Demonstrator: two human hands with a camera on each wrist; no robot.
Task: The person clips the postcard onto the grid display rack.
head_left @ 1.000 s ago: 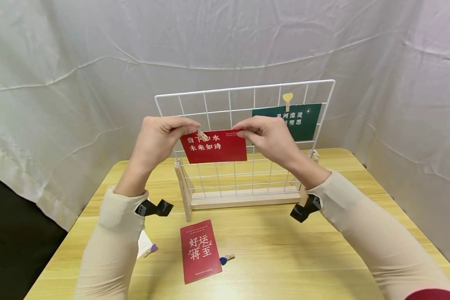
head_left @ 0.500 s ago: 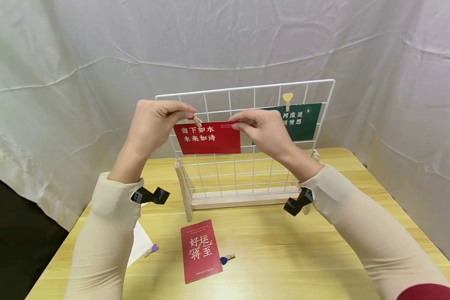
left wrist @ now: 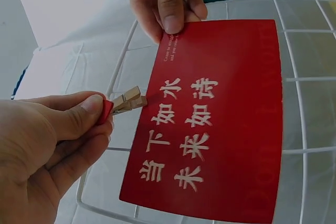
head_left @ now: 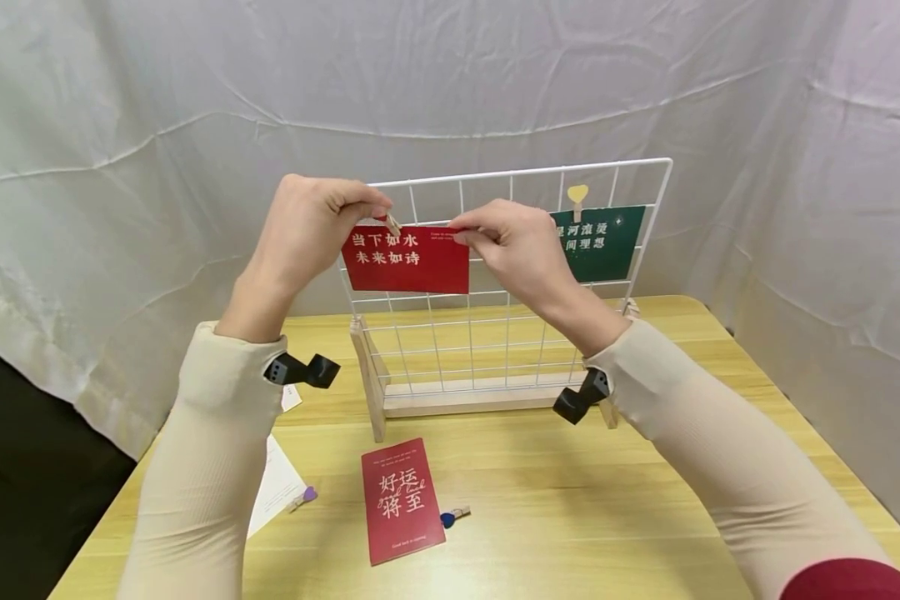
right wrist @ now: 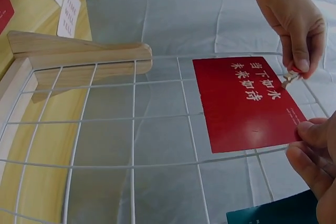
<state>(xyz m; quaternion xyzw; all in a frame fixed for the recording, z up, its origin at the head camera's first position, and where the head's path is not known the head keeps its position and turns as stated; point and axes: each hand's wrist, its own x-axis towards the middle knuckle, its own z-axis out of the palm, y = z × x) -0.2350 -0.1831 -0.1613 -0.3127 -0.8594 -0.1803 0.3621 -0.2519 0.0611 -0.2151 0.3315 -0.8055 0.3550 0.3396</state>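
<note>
A red card [head_left: 412, 271] with pale characters is held up against the upper left of a white wire grid rack [head_left: 487, 333]. My left hand [head_left: 318, 233] pinches a small wooden clothespin [left wrist: 128, 101] by its red end. The clothespin's tip is right at the card's top edge in the left wrist view. My right hand [head_left: 513, 250] pinches the card's top right corner between thumb and fingers. To the right, a green card [head_left: 603, 250] hangs on the grid under a clothespin with a yellow heart [head_left: 577, 194].
A larger red card [head_left: 402, 500] lies on the wooden table [head_left: 540, 517], with a blue-heart clothespin [head_left: 455, 516] beside it. White papers [head_left: 276, 487] lie partly behind the left sleeve, near a purple-heart clothespin [head_left: 303, 498]. A wooden base [head_left: 487, 396] supports the grid.
Both hands have moved upward and a little left, carrying the red card and the clothespin higher on the grid. More of the white paper shows beside the left sleeve.
</note>
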